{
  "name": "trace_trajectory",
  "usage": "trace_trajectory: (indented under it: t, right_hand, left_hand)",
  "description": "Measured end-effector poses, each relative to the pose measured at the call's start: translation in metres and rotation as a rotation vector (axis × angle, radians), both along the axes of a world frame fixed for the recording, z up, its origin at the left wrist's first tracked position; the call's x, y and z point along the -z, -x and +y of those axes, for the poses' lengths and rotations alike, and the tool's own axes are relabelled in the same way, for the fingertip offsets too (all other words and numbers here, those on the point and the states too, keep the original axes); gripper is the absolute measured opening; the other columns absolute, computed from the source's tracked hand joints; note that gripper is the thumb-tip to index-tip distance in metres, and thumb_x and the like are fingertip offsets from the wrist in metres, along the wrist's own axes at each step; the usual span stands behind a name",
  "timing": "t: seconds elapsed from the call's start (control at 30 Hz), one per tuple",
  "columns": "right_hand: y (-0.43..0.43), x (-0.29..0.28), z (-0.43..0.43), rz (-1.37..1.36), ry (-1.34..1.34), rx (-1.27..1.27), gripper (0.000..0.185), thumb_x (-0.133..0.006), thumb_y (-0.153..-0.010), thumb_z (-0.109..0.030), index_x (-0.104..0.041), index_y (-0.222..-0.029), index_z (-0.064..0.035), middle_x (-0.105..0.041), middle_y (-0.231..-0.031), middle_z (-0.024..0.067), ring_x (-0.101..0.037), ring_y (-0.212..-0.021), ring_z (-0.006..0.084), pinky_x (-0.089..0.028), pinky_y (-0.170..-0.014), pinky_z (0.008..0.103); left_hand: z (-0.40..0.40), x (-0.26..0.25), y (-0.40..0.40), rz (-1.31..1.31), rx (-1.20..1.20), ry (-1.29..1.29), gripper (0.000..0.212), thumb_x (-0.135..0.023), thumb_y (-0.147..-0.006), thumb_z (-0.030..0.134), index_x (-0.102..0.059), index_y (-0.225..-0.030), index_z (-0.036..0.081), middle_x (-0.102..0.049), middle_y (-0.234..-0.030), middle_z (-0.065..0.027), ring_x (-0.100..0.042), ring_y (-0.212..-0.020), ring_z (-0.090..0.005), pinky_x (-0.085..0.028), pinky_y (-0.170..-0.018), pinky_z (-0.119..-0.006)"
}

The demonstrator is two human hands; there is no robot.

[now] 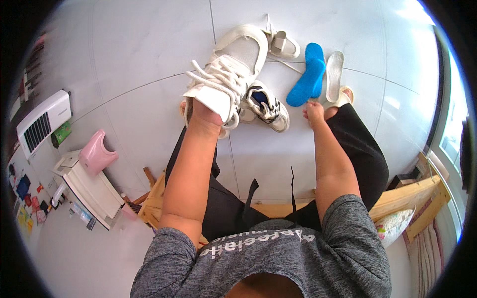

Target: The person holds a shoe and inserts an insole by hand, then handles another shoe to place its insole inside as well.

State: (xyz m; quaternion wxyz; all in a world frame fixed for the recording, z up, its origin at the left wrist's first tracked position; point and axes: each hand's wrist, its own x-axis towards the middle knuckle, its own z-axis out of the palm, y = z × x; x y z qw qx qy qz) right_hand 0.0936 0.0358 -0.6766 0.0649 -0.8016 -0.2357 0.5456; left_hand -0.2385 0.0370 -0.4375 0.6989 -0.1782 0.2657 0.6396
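Observation:
A large white lace-up sneaker [238, 63] is raised in front of me, its toe pointing away. My left hand [207, 113] is pushed into its opening up to the wrist, so the fingers are hidden. My right hand [314, 113] is low by my right foot, fingers curled at the near end of the blue insoles [307, 82]. Whether it grips anything is unclear. The two insoles lie crossed over each other on the floor. A grey-white insole [334, 76] lies just right of them, its lower end by my slipper [342, 98].
A white sneaker with dark trim [270, 108] and another pale shoe [285, 44] with loose laces are on the tiled floor [149, 48]. At left are a pink plastic stool [97, 152], a white cabinet [93, 186] and a white appliance [44, 123]. A wooden bench [406, 197] is beneath me.

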Motion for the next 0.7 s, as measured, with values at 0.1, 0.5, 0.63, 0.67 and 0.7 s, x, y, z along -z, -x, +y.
trace_trajectory:
  t: [0.1, 0.5, 0.63, 0.67, 0.7]
  right_hand:
    - [-0.008, 0.045, -0.012, -0.202, 0.011, -0.106, 0.032, -0.06, -0.075, -0.019, -0.057, -0.099, 0.0014, -0.061, -0.092, 0.0186, -0.062, -0.08, 0.0291, -0.051, -0.067, 0.0362]
    - [0.006, -0.029, 0.062, -0.82, -0.196, -0.233, 0.026, -0.056, -0.072, -0.014, -0.058, -0.096, -0.002, -0.057, -0.096, 0.0185, -0.055, -0.096, 0.0332, -0.045, -0.084, 0.0389]
    - [-0.021, -0.013, 0.064, -0.455, -0.064, -0.392, 0.023, -0.058, -0.071, -0.015, -0.06, -0.091, -0.0022, -0.057, -0.105, 0.0204, -0.055, -0.098, 0.0332, -0.045, -0.083, 0.0389]
    - [-0.023, -0.003, 0.058, -0.44, -0.022, -0.421, 0.026, -0.058, -0.071, -0.016, -0.06, -0.093, -0.0021, -0.057, -0.105, 0.0206, -0.056, -0.098, 0.0335, -0.045, -0.083, 0.0387]
    - [-0.022, 0.007, 0.051, -0.423, 0.017, -0.45, 0.028, -0.059, -0.071, -0.017, -0.059, -0.095, -0.002, -0.057, -0.106, 0.0207, -0.056, -0.099, 0.0337, -0.045, -0.084, 0.0384]
  left_hand:
    - [0.003, 0.001, -0.007, -0.029, -0.029, 0.046, 0.053, -0.029, -0.09, 0.05, -0.042, -0.114, 0.004, -0.051, -0.103, -0.0126, -0.055, -0.09, -0.0253, -0.051, -0.074, -0.039]
    - [0.01, 0.022, 0.001, 0.013, -0.008, 0.062, 0.03, -0.037, -0.089, 0.03, -0.049, -0.104, 0.006, -0.054, -0.095, -0.0091, -0.055, -0.083, -0.0222, -0.049, -0.07, -0.037]
    - [0.015, 0.027, 0.001, 0.01, -0.052, 0.18, 0.025, -0.037, -0.088, 0.023, -0.05, -0.1, 0.006, -0.055, -0.093, -0.0075, -0.053, -0.082, -0.02, -0.048, -0.074, -0.036]
    - [0.016, 0.027, 0.002, 0.023, -0.065, 0.211, 0.024, -0.037, -0.088, 0.022, -0.05, -0.099, 0.005, -0.055, -0.093, -0.0074, -0.053, -0.083, -0.0196, -0.048, -0.075, -0.036]
    - [0.015, 0.031, 0.004, -0.027, -0.074, 0.127, 0.025, -0.037, -0.088, 0.022, -0.05, -0.1, 0.005, -0.055, -0.094, -0.0077, -0.053, -0.084, -0.0196, -0.047, -0.077, -0.036]
